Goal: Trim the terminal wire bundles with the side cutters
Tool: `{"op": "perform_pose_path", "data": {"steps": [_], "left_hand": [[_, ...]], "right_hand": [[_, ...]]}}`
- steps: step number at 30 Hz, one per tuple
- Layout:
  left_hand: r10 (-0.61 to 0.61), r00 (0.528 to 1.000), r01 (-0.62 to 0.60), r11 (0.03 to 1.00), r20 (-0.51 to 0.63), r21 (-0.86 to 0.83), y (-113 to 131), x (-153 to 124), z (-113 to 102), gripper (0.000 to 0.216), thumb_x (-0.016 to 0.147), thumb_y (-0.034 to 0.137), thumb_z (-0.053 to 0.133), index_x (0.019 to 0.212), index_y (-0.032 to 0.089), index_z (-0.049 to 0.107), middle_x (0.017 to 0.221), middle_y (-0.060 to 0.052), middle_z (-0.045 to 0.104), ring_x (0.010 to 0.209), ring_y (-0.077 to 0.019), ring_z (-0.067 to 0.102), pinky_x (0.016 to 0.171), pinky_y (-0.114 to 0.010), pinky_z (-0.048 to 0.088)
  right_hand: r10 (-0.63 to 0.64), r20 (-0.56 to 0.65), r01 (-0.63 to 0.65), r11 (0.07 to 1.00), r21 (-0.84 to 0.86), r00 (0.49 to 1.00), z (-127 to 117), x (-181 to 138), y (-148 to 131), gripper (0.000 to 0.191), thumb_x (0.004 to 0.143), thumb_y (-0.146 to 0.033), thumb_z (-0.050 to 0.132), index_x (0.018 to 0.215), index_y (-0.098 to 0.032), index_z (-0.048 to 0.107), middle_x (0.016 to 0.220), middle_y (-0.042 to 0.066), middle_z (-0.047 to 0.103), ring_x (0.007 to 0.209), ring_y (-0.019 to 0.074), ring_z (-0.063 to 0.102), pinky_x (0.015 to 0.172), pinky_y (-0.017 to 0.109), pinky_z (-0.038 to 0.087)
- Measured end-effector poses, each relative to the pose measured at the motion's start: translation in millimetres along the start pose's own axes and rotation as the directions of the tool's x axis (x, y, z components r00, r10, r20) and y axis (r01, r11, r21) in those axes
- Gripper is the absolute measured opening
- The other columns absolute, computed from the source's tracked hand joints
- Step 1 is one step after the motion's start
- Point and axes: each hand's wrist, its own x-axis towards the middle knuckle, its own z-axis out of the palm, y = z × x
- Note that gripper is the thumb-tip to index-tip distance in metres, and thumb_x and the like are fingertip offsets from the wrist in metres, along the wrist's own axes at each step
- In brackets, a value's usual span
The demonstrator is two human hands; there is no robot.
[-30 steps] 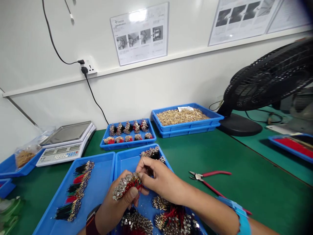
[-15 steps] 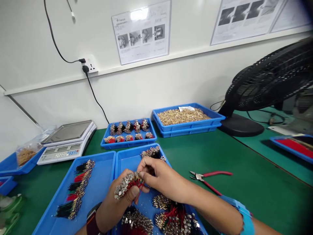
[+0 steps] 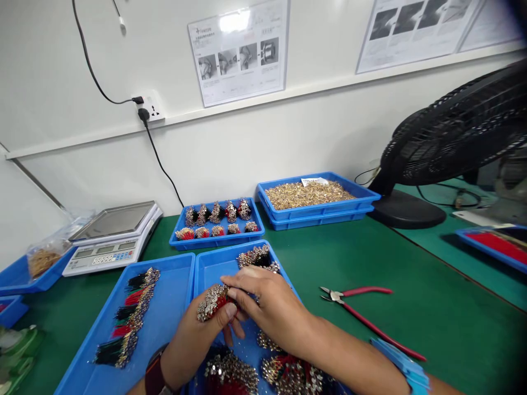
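My left hand (image 3: 197, 323) is closed around a bundle of red wires with metal terminals (image 3: 213, 302), the shiny ends facing up. At the bundle's right side, the thumb and fingers of my right hand (image 3: 267, 304) pinch together at its edge; whatever sits between those fingertips is too small to make out. Both hands are above a blue tray (image 3: 214, 257). In that tray lie more terminal-ended wire bundles (image 3: 233, 370), some red and some dark, partly hidden by my right hand and forearm.
Another blue tray (image 3: 171, 296) on the left holds a row of wire bundles. Behind are a scale (image 3: 117, 236), a small tray of bundles (image 3: 216, 244) and stacked trays of brass-coloured parts (image 3: 308, 195). Red-handled cutters (image 3: 358, 302) lie right, before a black fan (image 3: 448, 126).
My right hand has shifted slightly left and down, its fingertips now closer over the bundle. The bundle in my left hand has turned a little, and fewer red wires show.
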Motion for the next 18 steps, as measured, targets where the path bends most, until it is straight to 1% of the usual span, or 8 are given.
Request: {"op": "perform_pose_path", "data": {"steps": [3, 6, 8, 10, 12, 13, 15, 18], "left_hand": [[-0.02, 1.0, 0.02, 0.999, -0.008, -0.043, -2, 1, -1, 0.04, 0.085, 0.054, 0.077, 0.079, 0.015, 0.072, 0.062, -0.002, 0.069, 0.054, -0.0133, 0.061, 0.05, -0.022, 0.05], [-0.004, 0.996, -0.002, 0.998, -0.093, -0.064, -1, 0, -3, 0.04, 0.084, 0.053, 0.079, 0.081, 0.014, 0.076, 0.067, -0.004, 0.072, 0.059, -0.0133, 0.064, 0.053, -0.021, 0.05], [0.0, 0.991, -0.012, 0.996, -0.131, -0.089, 0, -1, -4, 0.039, 0.084, 0.053, 0.079, 0.084, 0.015, 0.076, 0.075, -0.005, 0.075, 0.062, -0.0146, 0.066, 0.053, -0.021, 0.052], [-0.005, 0.991, -0.01, 0.994, -0.132, -0.112, 1, -1, -4, 0.039, 0.082, 0.054, 0.08, 0.086, 0.015, 0.076, 0.079, -0.006, 0.076, 0.063, -0.016, 0.068, 0.05, -0.022, 0.052], [-0.008, 0.994, -0.005, 0.994, -0.109, -0.113, 2, -2, -3, 0.041, 0.082, 0.056, 0.079, 0.086, 0.015, 0.076, 0.077, -0.006, 0.075, 0.062, -0.0162, 0.067, 0.048, -0.021, 0.05], [-0.007, 0.995, -0.003, 0.995, -0.096, -0.104, 1, -3, -2, 0.042, 0.083, 0.056, 0.079, 0.085, 0.014, 0.077, 0.074, -0.006, 0.073, 0.061, -0.0158, 0.066, 0.047, -0.021, 0.049], [-0.006, 0.996, -0.001, 0.996, -0.09, -0.085, 1, -4, -2, 0.044, 0.084, 0.058, 0.077, 0.083, 0.014, 0.077, 0.069, -0.005, 0.071, 0.057, -0.0137, 0.063, 0.045, -0.019, 0.046], [-0.015, 0.996, 0.007, 0.996, -0.092, -0.088, 3, -5, -1, 0.046, 0.084, 0.059, 0.077, 0.078, 0.014, 0.075, 0.067, -0.004, 0.069, 0.052, -0.0103, 0.057, 0.044, -0.018, 0.04]], "right_hand": [[-0.041, 0.086, 0.037, 0.998, 0.045, 0.995, -8, 2, -1, 0.034, 0.105, -0.03, 0.044, 0.12, -0.019, 0.073, 0.085, 0.005, 0.072, 0.088, 0.0219, 0.064, 0.084, 0.039, 0.048], [-0.002, 0.09, -0.01, 0.991, 0.134, 0.996, -18, 5, 1, 0.04, 0.105, -0.034, 0.046, 0.138, -0.02, 0.063, 0.113, 0.009, 0.073, 0.108, 0.0228, 0.064, 0.097, 0.04, 0.047], [0.027, 0.067, -0.037, 0.987, 0.156, 0.997, -19, 6, 4, 0.038, 0.102, -0.035, 0.052, 0.135, -0.021, 0.065, 0.121, 0.008, 0.07, 0.11, 0.0226, 0.063, 0.098, 0.039, 0.047], [0.047, 0.065, -0.058, 0.982, 0.181, 0.997, -16, 6, 6, 0.025, 0.098, -0.032, 0.058, 0.117, -0.023, 0.072, 0.106, 0.005, 0.072, 0.098, 0.02, 0.064, 0.088, 0.036, 0.049], [0.085, 0.052, -0.094, 0.975, 0.199, 0.995, -12, 6, 7, 0.013, 0.095, -0.029, 0.061, 0.097, -0.021, 0.071, 0.089, 0.002, 0.069, 0.084, 0.0173, 0.062, 0.076, 0.032, 0.048], [0.101, 0.041, -0.107, 0.973, 0.202, 0.994, -11, 6, 7, 0.01, 0.094, -0.027, 0.061, 0.091, -0.021, 0.069, 0.084, 0.002, 0.068, 0.081, 0.0166, 0.06, 0.073, 0.031, 0.046], [0.107, 0.043, -0.114, 0.97, 0.214, 0.993, -10, 7, 6, 0.009, 0.093, -0.026, 0.062, 0.092, -0.02, 0.067, 0.085, 0.002, 0.067, 0.081, 0.0165, 0.059, 0.072, 0.031, 0.046], [0.077, 0.098, -0.102, 0.953, 0.286, 0.992, -13, 8, 6, 0.015, 0.095, -0.028, 0.06, 0.105, -0.022, 0.069, 0.093, 0.002, 0.067, 0.083, 0.0155, 0.059, 0.074, 0.03, 0.047]]}}
